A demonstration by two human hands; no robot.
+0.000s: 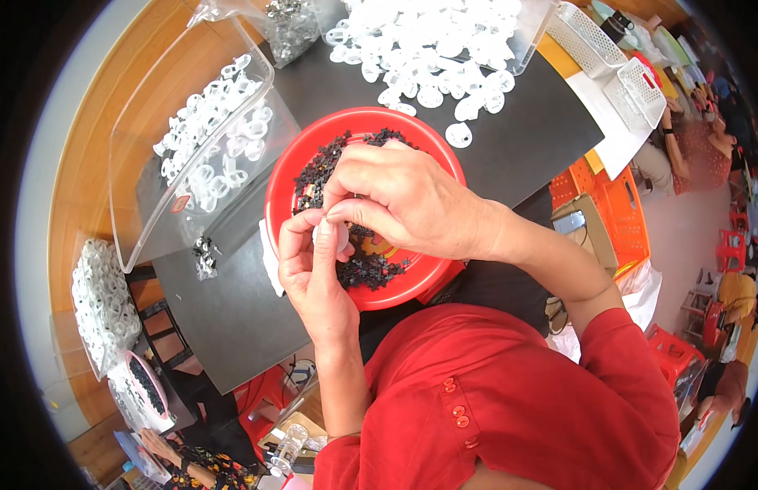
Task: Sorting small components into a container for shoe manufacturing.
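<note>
Over a red plastic basin [432, 282] my two hands meet, fingertips close together. My left hand [318, 261] pinches a small white plastic piece [340, 237], partly covered by the fingers. From above, my right hand [403, 196] brings thumb and forefinger together at the top of that piece; whatever lies between those fingertips is too small to make out. Many small black parts [371, 269] lie in the basin below. Beyond it, a heap of white oval plastic pieces [444, 65] spreads over the dark table [550, 122].
At left, a clear plastic bin [126, 204] holds white ring-like pieces [207, 131]. Small metal-looking parts [205, 260] lie beside it. A bag of white pieces [105, 302] stands further left. An orange crate [632, 220] is at right, below white baskets [636, 94]. Other people are at both sides.
</note>
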